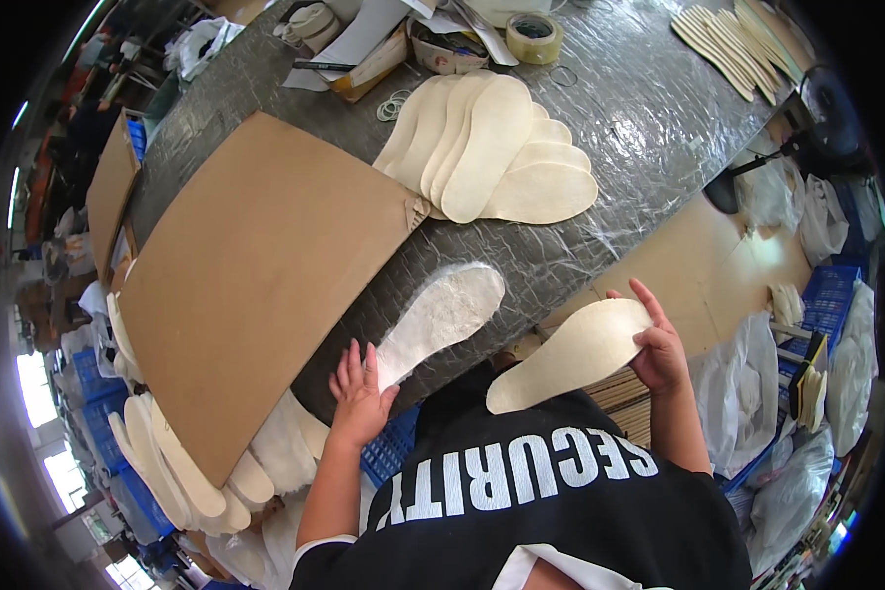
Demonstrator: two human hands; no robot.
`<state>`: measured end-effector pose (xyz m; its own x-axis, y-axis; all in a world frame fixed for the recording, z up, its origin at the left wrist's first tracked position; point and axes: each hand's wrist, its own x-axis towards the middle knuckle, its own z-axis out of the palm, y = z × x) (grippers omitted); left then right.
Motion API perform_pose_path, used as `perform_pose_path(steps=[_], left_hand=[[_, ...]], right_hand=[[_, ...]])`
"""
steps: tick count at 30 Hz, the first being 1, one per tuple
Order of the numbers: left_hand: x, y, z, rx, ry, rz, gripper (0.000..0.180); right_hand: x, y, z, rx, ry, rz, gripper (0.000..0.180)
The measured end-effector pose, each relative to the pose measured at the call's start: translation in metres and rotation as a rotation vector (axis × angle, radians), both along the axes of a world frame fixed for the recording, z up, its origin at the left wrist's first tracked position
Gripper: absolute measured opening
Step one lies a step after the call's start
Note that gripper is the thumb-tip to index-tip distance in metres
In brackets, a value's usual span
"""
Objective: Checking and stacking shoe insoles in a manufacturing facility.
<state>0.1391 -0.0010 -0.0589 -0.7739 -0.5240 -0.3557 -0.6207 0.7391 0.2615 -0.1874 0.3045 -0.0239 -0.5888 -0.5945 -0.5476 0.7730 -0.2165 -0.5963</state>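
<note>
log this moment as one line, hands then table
left hand: touching fuzzy white insole | right hand: holding plain cream insole | table: fanned cream insoles, brown cardboard sheet

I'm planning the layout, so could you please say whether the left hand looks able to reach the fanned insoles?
Probably yes: the left hand is on the white insole, but the top of the fanned insoles lies uncovered.

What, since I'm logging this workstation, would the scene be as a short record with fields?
Left hand: touching the narrow end of a fuzzy white foot-shaped insole
Right hand: holding a flat cream foot-shaped insole
Work surface: dark grey plastic-covered table
Left of centre: flat brown cardboard sheet
Far side: fan of overlapping cream insoles, roll of yellowish tape
</note>
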Motion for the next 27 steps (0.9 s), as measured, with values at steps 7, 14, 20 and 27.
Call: perform_pose_path(steps=[7,14,20,27], left_hand=[[0.005,0.013,0.005,-0.072,0.041,-0.098,0.055],[0.011,-0.002,0.001,-0.061,0.548,0.111,0.044],[-0.088,0.029,0.125,0.142,0.627,-0.373,0.043],[-0.070,0.016,0.089,0.437,0.214,-0.122,0.046]], right_hand=[[0.004,-0.015,0.004,-0.103,0.014,-0.033,0.073],[0.011,-0.030,0.021,-0.198,0.003,-0.094,0.067],[0.042,-0.065,0.029,-0.088,-0.210,-0.002,0.059],[0.061,-0.089,0.004,0.057,-0.191,0.201,0.040]])
